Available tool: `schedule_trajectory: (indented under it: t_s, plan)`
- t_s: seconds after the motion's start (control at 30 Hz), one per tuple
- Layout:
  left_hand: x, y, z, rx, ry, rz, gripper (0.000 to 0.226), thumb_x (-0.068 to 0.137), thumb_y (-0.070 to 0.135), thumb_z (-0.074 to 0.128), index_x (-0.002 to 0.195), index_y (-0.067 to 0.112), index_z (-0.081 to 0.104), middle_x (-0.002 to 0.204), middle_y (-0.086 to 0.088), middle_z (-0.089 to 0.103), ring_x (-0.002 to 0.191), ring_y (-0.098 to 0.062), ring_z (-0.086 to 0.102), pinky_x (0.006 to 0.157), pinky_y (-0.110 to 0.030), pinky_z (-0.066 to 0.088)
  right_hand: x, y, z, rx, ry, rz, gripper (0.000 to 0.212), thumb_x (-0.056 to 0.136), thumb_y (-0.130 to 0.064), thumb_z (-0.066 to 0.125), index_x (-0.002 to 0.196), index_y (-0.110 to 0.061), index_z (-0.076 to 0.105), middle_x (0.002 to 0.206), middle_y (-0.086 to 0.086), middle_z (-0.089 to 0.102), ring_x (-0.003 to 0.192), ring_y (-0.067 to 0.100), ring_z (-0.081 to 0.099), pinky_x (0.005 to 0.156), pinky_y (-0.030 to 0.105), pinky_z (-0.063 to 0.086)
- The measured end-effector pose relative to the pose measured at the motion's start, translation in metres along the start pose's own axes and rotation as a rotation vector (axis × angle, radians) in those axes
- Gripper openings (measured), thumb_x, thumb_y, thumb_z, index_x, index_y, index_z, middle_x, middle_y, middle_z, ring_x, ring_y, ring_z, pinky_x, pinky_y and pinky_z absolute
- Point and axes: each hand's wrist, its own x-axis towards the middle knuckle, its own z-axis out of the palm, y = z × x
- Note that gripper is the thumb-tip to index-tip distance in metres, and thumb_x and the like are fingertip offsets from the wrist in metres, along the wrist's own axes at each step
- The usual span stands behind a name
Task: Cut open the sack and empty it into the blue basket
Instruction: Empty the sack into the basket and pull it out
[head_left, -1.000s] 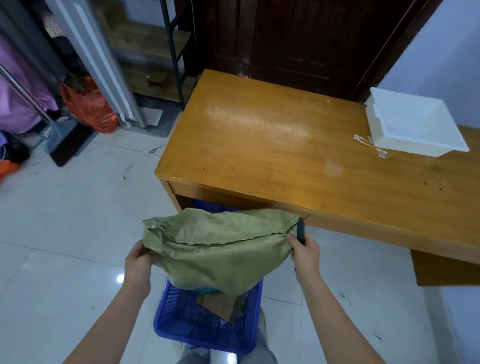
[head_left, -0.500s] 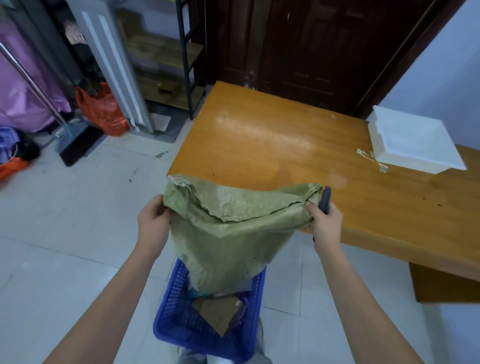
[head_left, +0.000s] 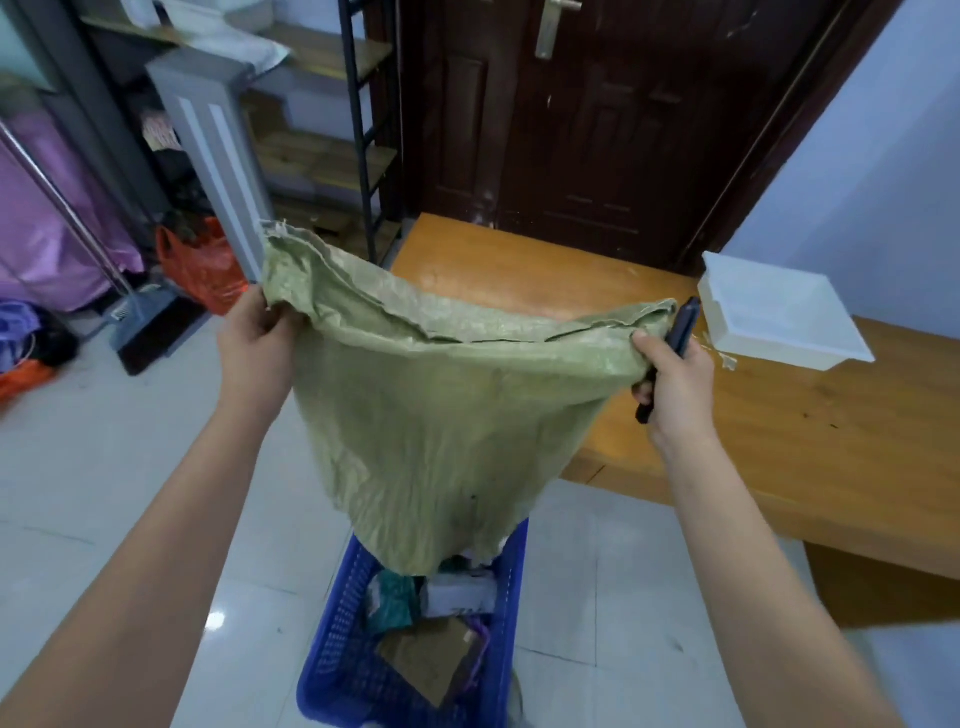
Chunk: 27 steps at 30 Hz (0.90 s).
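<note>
A green woven sack (head_left: 447, 415) hangs upside down, its lower end reaching into the blue basket (head_left: 337, 654) on the floor. My left hand (head_left: 257, 343) grips the sack's upper left corner. My right hand (head_left: 675, 384) pinches the upper right corner and also holds a dark cutter (head_left: 675, 338). In the basket lie a brown cardboard piece (head_left: 431, 657), a teal packet (head_left: 392, 597) and a white parcel (head_left: 462, 590). The sack hides the far part of the basket.
A wooden table (head_left: 779, 431) stands right of the sack, with a white foam box (head_left: 779, 317) on it. Behind it is a dark door (head_left: 597, 119). An orange bag (head_left: 202, 265), a grey pillar (head_left: 218, 150) and shelving stand at the left.
Both hands have lifted the sack higher, so it hangs longer over the basket. More parcels now show in the basket under it.
</note>
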Motion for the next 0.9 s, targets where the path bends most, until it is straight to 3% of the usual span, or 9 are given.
schedule_trajectory:
  t_s: [0.13,0.3,0.37,0.47,0.53,0.6,0.7,0.83,0.9]
  plan:
    - [0.001,0.026,0.005,0.011,-0.004,0.056,0.027,0.080,0.009,0.050,0.076,0.033,0.061,0.079,0.007,0.061,0.075,-0.010,0.055,0.071,-0.027,0.047,-0.001,-0.029,-0.003,0.003,-0.029,-0.091,0.021,0.086,-0.012,0.060,0.071,-0.021,0.049,0.065,-0.002,0.047,0.053,0.011,0.042,0.050,0.027,0.032]
    - [-0.017,0.060,0.048,0.068,-0.119,0.182,0.027,0.087,-0.001,0.043,0.082,0.022,0.056,0.079,0.007,0.058,0.078,-0.010,0.054,0.076,-0.032,0.045,-0.005,-0.050,0.014,-0.080,-0.300,-0.200,0.011,0.083,-0.013,0.065,0.089,-0.006,0.062,0.088,0.008,0.058,0.079,0.016,0.058,0.068,0.021,0.047]
    - [-0.028,0.074,0.073,0.104,-0.189,0.188,0.022,0.089,0.000,0.043,0.082,0.018,0.055,0.078,0.004,0.056,0.076,-0.009,0.052,0.076,-0.031,0.043,-0.010,-0.057,0.029,-0.073,-0.412,-0.179,0.018,0.082,-0.018,0.065,0.085,-0.001,0.061,0.086,0.012,0.056,0.083,0.024,0.057,0.077,0.035,0.044]
    - [-0.046,0.091,0.107,0.072,-0.309,0.144,0.022,0.092,0.006,0.046,0.085,0.024,0.054,0.081,0.007,0.057,0.079,-0.008,0.055,0.077,-0.031,0.044,-0.022,-0.060,0.056,0.034,-0.497,-0.079,0.014,0.085,-0.012,0.062,0.072,-0.019,0.064,0.072,0.002,0.064,0.073,0.020,0.063,0.076,0.036,0.047]
    - [-0.059,0.101,0.123,0.006,-0.343,0.127,0.018,0.094,0.006,0.045,0.098,0.021,0.054,0.087,0.009,0.059,0.084,-0.007,0.057,0.079,-0.027,0.045,-0.030,-0.059,0.068,0.190,-0.534,0.001,0.017,0.089,-0.008,0.058,0.077,-0.019,0.064,0.069,-0.001,0.070,0.067,0.017,0.067,0.070,0.033,0.053]
    - [-0.068,0.109,0.131,-0.074,-0.322,0.096,0.015,0.095,0.008,0.043,0.100,0.018,0.053,0.086,0.009,0.059,0.080,-0.003,0.058,0.076,-0.023,0.046,-0.035,-0.057,0.072,0.283,-0.570,0.007,0.007,0.086,-0.017,0.063,0.093,-0.015,0.063,0.087,0.007,0.072,0.084,0.023,0.070,0.078,0.037,0.056]
    - [-0.074,0.113,0.129,-0.209,-0.355,-0.002,0.020,0.095,0.014,0.043,0.110,0.012,0.057,0.093,0.004,0.066,0.086,-0.005,0.064,0.078,-0.022,0.050,-0.035,-0.058,0.069,0.255,-0.642,-0.097,0.051,0.074,-0.026,0.074,0.119,-0.013,0.053,0.123,0.019,0.062,0.115,0.034,0.060,0.097,0.048,0.049]
    - [-0.073,0.113,0.115,-0.142,-0.497,0.025,0.035,0.095,0.027,0.036,0.106,0.017,0.068,0.106,0.005,0.071,0.104,-0.012,0.063,0.100,-0.035,0.048,-0.029,-0.064,0.061,0.066,-0.557,-0.243,0.027,0.079,-0.007,0.072,0.103,-0.013,0.063,0.099,0.009,0.069,0.098,0.025,0.066,0.091,0.045,0.052]
    - [-0.069,0.108,0.104,-0.070,-0.365,0.183,0.029,0.091,0.029,0.042,0.100,0.022,0.069,0.105,0.007,0.063,0.104,-0.009,0.059,0.100,-0.034,0.046,-0.025,-0.071,0.055,0.067,-0.493,-0.232,0.017,0.082,-0.001,0.067,0.094,-0.013,0.066,0.091,0.007,0.068,0.090,0.026,0.066,0.088,0.048,0.051]
